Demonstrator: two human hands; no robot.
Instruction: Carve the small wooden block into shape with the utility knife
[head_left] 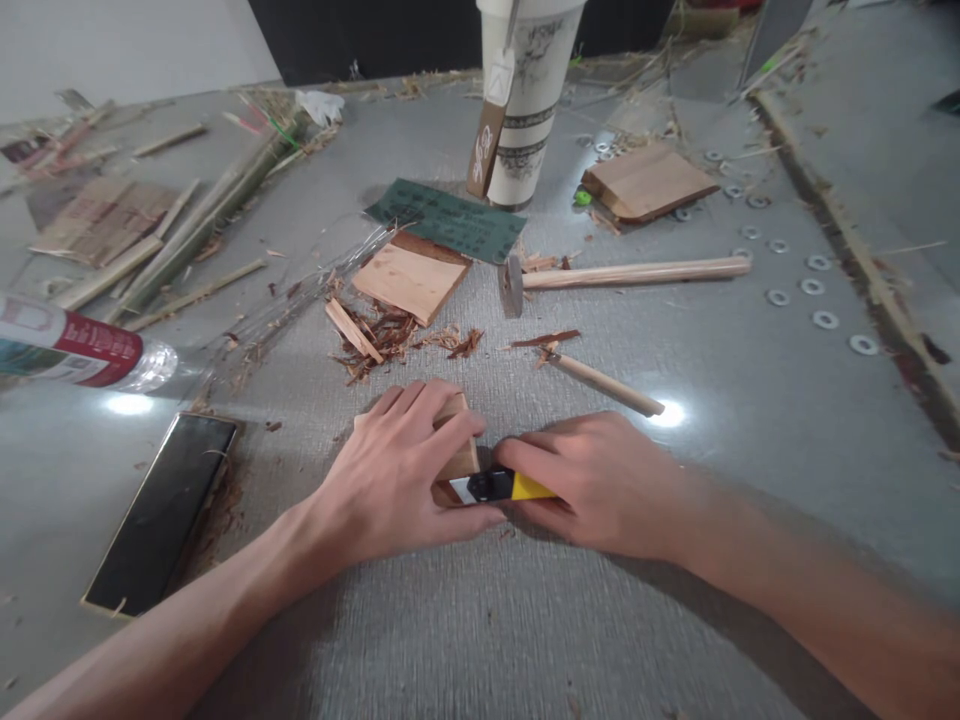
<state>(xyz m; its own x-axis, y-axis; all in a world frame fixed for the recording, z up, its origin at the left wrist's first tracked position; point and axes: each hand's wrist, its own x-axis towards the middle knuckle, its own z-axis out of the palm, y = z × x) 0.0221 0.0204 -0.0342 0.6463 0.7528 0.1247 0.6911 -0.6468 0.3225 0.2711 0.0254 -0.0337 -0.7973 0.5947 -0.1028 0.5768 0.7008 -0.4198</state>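
Observation:
My left hand [405,470] is wrapped over a small wooden block [459,455], thumb at its near side and fingers over its far side. Just to the right, my right hand [592,480] grips a yellow and black utility knife [517,486]. The metal front part of the knife lies against the near edge of the block, between the two hands. My left palm hides much of the block, and the knife's rear end is covered by my right fingers.
Beyond the hands lie wood shavings [382,335], a wooden piece [411,278], green sandpaper [450,218], a hammer [630,275] and a thin stick [604,383]. A phone [161,515] and bottle [97,350] are left. A tall cup [529,110], another wood piece [649,182] and several washers [825,320] stand or lie farther off.

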